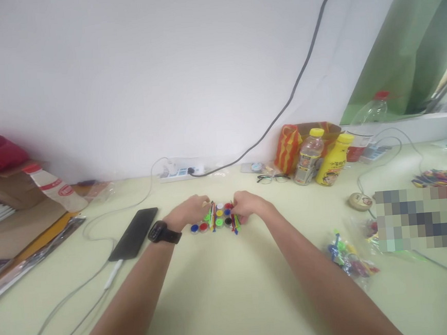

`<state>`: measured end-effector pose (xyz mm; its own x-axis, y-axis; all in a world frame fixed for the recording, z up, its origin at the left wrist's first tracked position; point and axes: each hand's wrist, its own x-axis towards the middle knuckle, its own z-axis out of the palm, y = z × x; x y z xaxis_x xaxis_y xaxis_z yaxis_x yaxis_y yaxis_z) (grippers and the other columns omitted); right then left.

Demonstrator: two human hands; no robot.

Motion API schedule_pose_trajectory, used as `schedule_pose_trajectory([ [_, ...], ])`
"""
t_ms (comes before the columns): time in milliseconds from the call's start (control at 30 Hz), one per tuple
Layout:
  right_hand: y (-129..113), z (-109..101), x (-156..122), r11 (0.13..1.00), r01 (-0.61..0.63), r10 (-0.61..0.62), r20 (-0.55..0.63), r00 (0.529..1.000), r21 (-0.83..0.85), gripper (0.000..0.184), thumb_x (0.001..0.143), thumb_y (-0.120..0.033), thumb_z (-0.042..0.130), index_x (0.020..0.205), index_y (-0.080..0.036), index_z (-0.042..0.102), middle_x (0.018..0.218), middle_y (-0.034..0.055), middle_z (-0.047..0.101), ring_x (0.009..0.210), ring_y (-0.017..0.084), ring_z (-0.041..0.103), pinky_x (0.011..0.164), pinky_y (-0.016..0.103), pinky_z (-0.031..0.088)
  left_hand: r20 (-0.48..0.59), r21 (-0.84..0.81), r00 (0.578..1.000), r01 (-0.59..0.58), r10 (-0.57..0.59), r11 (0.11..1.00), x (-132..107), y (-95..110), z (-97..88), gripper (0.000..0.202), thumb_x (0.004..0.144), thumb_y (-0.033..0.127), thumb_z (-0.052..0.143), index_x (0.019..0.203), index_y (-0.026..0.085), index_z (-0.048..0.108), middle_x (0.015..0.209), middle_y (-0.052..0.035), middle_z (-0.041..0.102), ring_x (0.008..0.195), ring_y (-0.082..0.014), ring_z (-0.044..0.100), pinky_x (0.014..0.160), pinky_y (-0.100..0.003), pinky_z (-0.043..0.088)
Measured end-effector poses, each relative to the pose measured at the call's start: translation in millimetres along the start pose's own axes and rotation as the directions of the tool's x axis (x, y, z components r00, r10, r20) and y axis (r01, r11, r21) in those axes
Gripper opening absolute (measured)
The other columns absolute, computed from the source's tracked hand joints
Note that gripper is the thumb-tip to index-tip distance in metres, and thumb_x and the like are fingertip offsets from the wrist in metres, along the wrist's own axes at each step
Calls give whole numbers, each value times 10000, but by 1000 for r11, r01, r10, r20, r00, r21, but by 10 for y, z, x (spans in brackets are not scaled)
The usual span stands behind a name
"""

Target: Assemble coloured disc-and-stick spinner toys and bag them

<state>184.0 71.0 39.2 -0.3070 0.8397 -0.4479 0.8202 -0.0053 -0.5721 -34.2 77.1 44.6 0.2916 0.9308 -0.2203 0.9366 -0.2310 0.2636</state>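
Both my arms reach forward over a pale yellow-green table (225, 291). Between the hands lies a cluster of small round coloured caps (219, 218): blue, red, green, yellow, white. My left hand (191, 210), with a black watch (163, 232) on its wrist, is closed around a bundle of thin coloured sticks (212, 216) at the cluster's left side. My right hand (247, 206) is closed on a second bundle of coloured sticks (234, 223) at the right side.
A black phone (133, 233) on a white cable lies to the left. A power strip (177, 172) sits against the wall. Glasses (273, 178), two bottles (326, 164) and a bag stand at the back right. A plastic bag of coloured pieces (347, 258) lies at the right.
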Motion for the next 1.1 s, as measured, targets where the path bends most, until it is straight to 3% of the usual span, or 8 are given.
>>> schedule_pose_trajectory([
  [100, 9, -3, 7, 1000, 14, -14, -3, 1000, 2, 69, 848, -156, 699, 818, -135, 641, 801, 116, 780, 718, 195, 768, 656, 219, 567, 70, 6, 995, 75, -75, 997, -117, -70, -165, 754, 908, 626, 507, 1509, 170, 494, 1330, -209, 654, 883, -296, 738, 792, -374, 561],
  [167, 16, -6, 11, 1000, 23, -23, 0, 1000, 3, 71, 844, -155, 698, 803, -138, 642, 809, 113, 782, 736, 195, 772, 660, 214, 568, 235, -16, 962, 144, -136, 989, -221, -110, -298, 991, 811, 705, 620, 1619, 220, 313, 1302, -172, 677, 791, -257, 746, 773, -354, 564],
  [233, 20, -7, 16, 1000, 26, -26, 2, 1000, 0, 73, 836, -152, 699, 790, -138, 643, 799, 112, 781, 736, 201, 774, 657, 219, 572, 367, -20, 920, 154, -136, 988, -300, -140, -394, 1223, 671, 655, 785, 1658, 267, 178, 1254, -118, 706, 807, -244, 753, 804, -333, 558],
  [300, 23, -6, 18, 1000, 27, -27, -2, 1000, -3, 73, 837, -150, 693, 787, -137, 642, 792, 112, 780, 729, 203, 774, 653, 225, 575, 395, 0, 913, 114, -105, 993, -321, -171, -423, 1327, 573, 538, 872, 1661, 272, 159, 1181, -78, 736, 857, -253, 752, 813, -320, 547],
  [633, 19, 18, 11, 999, 32, -32, -16, 999, -14, 103, 872, -160, 672, 776, -144, 638, 779, 102, 778, 680, 184, 760, 644, 222, 563, 272, -24, 958, -89, 92, 996, -85, -446, -249, 978, 638, 511, 815, 1523, 268, 478, 1076, -26, 763, 1021, -267, 698, 841, -312, 492],
  [800, -28, -40, -104, 996, -5, -6, -128, 992, -84, 93, 897, -221, 676, 898, -128, 673, 854, 127, 775, 699, 200, 741, 626, 247, 518, 275, -50, 960, -46, 58, 998, -122, -449, -270, 1074, 629, 494, 826, 1583, 272, 388, 1097, -27, 757, 960, -249, 722, 800, -297, 511],
  [967, 115, -448, -591, 982, -31, -53, -423, 905, -188, 258, 951, -368, 638, 1139, -191, 646, 1218, 131, 713, 987, 232, 702, 737, 276, 476, 249, -20, 968, 46, -40, 999, -217, -369, -363, 1153, 636, 464, 806, 1636, 249, 273, 1123, -41, 748, 815, -221, 739, 735, -289, 526],
  [1100, 620, -629, -1264, 953, -86, -90, -538, 838, -292, 162, 962, -351, 576, 954, -226, 679, 1012, 90, 732, 866, 227, 686, 728, 303, 470, 149, -15, 988, -29, 31, 999, -317, -234, -467, 970, 737, 521, 727, 1605, 298, 356, 1140, -39, 740, 883, -224, 730, 732, -284, 511],
])
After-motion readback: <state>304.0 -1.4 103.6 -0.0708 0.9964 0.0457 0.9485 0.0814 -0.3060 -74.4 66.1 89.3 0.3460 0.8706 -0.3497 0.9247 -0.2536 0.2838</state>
